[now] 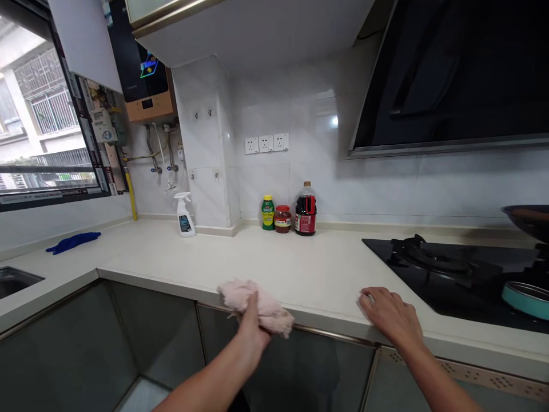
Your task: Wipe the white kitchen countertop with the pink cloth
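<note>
A pale pink cloth [257, 306] is bunched against the front edge of the white countertop [274, 260]. My left hand [252, 323] grips it, thumb on top, and part of the cloth hangs over the edge. Further right, my right hand [392, 315] rests palm down on the countertop near its front edge, left of the black gas stove [412, 280]. Its fingers are slightly bent, and I see nothing held in it.
Against the back wall stand a green bottle [268, 213], a red-lidded jar [282, 219] and a dark sauce bottle [306, 214]. Left of them are a white spray bottle [185, 216] and a blue cloth [74, 242]. A sink [17, 280] lies far left; a range hood [450, 74] overhangs the right.
</note>
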Demonstrator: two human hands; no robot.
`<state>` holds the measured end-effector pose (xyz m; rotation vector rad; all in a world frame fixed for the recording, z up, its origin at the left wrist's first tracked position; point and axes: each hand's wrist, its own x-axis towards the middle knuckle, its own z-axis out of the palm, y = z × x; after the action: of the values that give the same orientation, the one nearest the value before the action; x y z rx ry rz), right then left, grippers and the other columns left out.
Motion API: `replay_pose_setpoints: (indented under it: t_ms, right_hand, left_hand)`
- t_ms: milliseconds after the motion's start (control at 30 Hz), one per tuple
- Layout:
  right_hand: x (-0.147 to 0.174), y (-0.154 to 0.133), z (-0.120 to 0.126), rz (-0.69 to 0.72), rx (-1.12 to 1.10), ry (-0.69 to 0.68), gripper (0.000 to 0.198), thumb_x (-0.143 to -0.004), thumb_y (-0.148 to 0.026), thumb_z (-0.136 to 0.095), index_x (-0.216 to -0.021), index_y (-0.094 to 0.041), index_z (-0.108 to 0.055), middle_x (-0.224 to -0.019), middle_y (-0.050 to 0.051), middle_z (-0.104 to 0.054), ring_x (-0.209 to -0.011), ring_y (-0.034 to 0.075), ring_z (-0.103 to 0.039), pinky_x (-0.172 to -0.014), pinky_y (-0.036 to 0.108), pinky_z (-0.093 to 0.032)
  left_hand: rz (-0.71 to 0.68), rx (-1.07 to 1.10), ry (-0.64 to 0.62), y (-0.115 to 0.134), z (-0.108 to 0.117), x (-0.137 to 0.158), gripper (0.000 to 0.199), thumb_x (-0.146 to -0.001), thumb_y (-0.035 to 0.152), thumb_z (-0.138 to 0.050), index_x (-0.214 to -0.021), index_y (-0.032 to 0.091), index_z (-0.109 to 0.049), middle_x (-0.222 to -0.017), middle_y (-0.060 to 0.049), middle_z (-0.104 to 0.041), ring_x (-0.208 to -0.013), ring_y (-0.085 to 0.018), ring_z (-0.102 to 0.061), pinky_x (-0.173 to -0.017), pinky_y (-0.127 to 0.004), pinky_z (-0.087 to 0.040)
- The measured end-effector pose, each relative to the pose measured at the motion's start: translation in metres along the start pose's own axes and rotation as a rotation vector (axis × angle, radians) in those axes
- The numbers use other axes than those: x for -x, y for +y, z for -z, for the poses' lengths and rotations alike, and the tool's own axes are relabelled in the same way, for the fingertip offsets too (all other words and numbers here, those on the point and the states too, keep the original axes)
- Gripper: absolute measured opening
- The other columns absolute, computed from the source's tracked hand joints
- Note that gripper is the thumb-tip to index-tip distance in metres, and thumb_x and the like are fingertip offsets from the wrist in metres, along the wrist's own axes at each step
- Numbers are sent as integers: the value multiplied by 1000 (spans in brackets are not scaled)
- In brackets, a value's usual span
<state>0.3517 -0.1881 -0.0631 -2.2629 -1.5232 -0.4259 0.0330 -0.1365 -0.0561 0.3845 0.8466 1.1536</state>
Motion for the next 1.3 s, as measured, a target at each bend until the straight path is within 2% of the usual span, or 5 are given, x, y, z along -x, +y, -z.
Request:
replay_pose_setpoints:
  t_ms: [333,600,900,1133,1300]
  right_hand:
    - [3,6,0,15,-32,3,50,-93,-40,-26,-121,-27,-66,-133,4,-58,-117,29,-52,-91,48,-43]
    - [2,5,-3,7,-48,20,55,-91,-45,-22,-116,-27,-67,-130,5,-60,-117,29,-53,-91,49,-43]
    - [-2,9,-9,4,-41,-14,61,-87,-50,-18,-116,-27,-66,-130,5,-59,-117,30,-53,-90,50,-44]
    - [-3,14,-19,28,-38,14,62,-88,-52,-14,-114,-30,-66,-130,4,-60,-118,29,-53,-90,50,-45]
    - [-6,14,-20,10,-26,-1,63,-88,-53,-15,-116,-28,-66,-131,5,-59,-119,31,-53,-90,51,-45]
  left_hand:
    - [106,83,-226,-92,-46,11,43,-75,40,-78,-108,16,-67,-106,-15,-74,-97,-29,-72,-89,-40,-57]
    - [-116,-279,-155,8,46,25,31,-67,26,-79,-91,9,-72,-85,-14,-76,-76,-26,-72,-74,-34,-57]
    - [-425,-897,-143,170,31,12,72,-89,73,-40,-117,12,-68,-108,-16,-75,-100,-29,-70,-87,-38,-56]
    - [-758,-1438,439,207,72,-32,63,-84,45,-65,-139,17,-53,-153,-22,-42,-145,-42,-30,-115,-62,-24]
    - [-915,-1673,313,204,77,-40,44,-90,45,-58,-130,27,-63,-162,-7,-32,-151,-30,-23,-121,-48,-18]
